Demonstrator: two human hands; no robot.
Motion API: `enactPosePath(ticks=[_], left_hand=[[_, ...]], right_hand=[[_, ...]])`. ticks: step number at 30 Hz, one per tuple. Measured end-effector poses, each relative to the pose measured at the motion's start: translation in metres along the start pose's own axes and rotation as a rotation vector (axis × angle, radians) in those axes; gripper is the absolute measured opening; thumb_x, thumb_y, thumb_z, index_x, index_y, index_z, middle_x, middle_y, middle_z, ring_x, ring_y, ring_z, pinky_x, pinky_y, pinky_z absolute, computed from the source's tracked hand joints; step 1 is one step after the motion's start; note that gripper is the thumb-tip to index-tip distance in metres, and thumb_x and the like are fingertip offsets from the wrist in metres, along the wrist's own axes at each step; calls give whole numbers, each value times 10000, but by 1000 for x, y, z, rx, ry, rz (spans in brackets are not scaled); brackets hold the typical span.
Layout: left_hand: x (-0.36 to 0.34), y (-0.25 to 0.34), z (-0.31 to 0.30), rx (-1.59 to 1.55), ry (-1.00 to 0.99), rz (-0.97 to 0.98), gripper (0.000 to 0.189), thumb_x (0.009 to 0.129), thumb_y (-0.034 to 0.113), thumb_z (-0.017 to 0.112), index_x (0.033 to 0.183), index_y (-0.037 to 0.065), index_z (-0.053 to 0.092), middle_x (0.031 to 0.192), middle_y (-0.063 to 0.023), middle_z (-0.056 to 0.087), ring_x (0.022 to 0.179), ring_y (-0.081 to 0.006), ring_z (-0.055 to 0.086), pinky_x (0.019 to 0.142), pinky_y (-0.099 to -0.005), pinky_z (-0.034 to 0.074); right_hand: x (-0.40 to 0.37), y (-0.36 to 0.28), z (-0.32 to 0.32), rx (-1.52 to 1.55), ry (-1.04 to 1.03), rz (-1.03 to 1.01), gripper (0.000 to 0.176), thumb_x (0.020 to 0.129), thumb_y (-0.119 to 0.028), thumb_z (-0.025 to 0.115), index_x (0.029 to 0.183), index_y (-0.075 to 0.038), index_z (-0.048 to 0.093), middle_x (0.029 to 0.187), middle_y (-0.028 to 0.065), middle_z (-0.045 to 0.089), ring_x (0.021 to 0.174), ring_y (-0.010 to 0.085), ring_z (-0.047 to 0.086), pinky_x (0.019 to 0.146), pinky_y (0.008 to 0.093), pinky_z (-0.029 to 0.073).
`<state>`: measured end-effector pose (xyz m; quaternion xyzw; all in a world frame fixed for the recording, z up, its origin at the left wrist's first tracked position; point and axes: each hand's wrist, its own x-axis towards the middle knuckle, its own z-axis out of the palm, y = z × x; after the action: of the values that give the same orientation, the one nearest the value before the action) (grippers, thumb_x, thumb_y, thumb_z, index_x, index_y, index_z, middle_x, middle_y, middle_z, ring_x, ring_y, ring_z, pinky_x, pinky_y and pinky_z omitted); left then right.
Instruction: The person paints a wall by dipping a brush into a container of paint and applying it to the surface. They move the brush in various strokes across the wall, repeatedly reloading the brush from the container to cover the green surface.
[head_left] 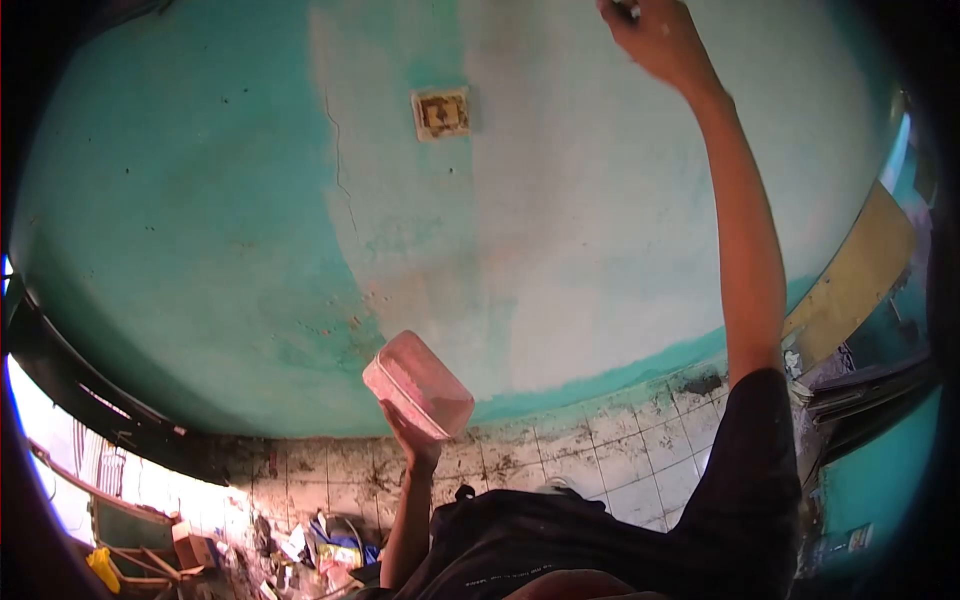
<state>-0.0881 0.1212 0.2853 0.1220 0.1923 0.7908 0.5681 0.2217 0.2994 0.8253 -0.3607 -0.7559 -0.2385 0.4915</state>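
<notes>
Head view: the left hand point(415, 437) is raised at centre frame and is clamped from below on a pink translucent rectangular plastic container point(418, 385), which tilts with one short end toward the camera. The right hand point(655, 40) is extended high on a straight arm, well apart from the left hand, against a teal painted wall point(200, 200) bearing a broad whitish patch point(560, 230). Its fingers curl around a small grey item point(628, 10) cut off by the frame edge; type cannot be determined. A square yellowed switch plate point(441, 112) sits on the wall between both hands.
</notes>
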Motion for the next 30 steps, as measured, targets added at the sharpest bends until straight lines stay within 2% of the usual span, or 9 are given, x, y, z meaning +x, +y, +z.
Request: enactPosePath(ticks=[4,5,7,15,20,22,25,27,30], left_hand=[[4,7,-4,178,96,120,761,1032,584,296,1603,156,33,1673,11,-3,1532,-193,45,1232,-415,76],[8,3,-22,199,85,100,763,1032,581,298,1603,149,34,1674,11,-8,1533,-188,32,1233,-411,58],[9,7,-24,192,57,53,779,1029,587,305,1601,134,34,1675,4,-19,1535,-175,2,1233,-403,13],[-15,25,-20,292,81,9,796,1021,608,296,1601,140,14,1672,-12,-28,1536,-212,7,1236,-436,45],[-12,26,-55,183,23,-3,797,1020,614,279,1599,136,11,1671,-13,-28,1536,-227,-1,1237,-449,42],[-14,24,-52,127,-15,-9,806,1016,623,282,1599,140,6,1670,-19,-31,1536,-234,-8,1236,-461,37],[-20,17,-49,408,-50,113,813,1012,630,292,1600,147,6,1669,-17,-31,1535,-237,-4,1235,-471,33],[-15,13,-46,232,-45,44,818,1010,630,308,1600,147,11,1669,-21,-20,1534,-244,13,1236,-466,48],[-17,12,-31,181,2,-42,814,1013,619,322,1599,144,14,1668,-25,-6,1532,-249,32,1235,-464,76]], right_hand=[[55,-3,24,-32,42,121,339,899,-97,632,1215,20,662,818,165,722,571,166,580,541,330,472],[72,44,82,-279,90,23,250,874,-229,609,1061,-82,686,864,188,701,800,376,682,758,466,556],[9,17,109,-173,76,107,289,851,-209,598,1109,-83,633,946,253,652,927,451,646,794,540,548],[-103,-2,119,-159,-728,357,247,791,-145,700,1022,-57,709,1010,192,675,1042,366,611,912,445,513],[30,46,58,-317,-184,-54,176,796,-235,670,910,-114,727,1021,171,674,930,384,642,862,468,526],[80,5,13,-244,-211,126,290,898,-100,626,1163,-4,695,773,156,710,583,165,577,541,320,469],[97,19,28,-187,-103,154,202,876,-99,622,1016,-15,742,736,134,696,578,164,564,536,323,467],[58,38,66,-198,-121,11,127,855,-204,681,904,-87,692,794,180,668,713,355,659,825,457,518],[-52,44,124,-271,-207,192,249,878,-190,617,1107,-95,632,778,211,658,827,427,648,796,519,521]])
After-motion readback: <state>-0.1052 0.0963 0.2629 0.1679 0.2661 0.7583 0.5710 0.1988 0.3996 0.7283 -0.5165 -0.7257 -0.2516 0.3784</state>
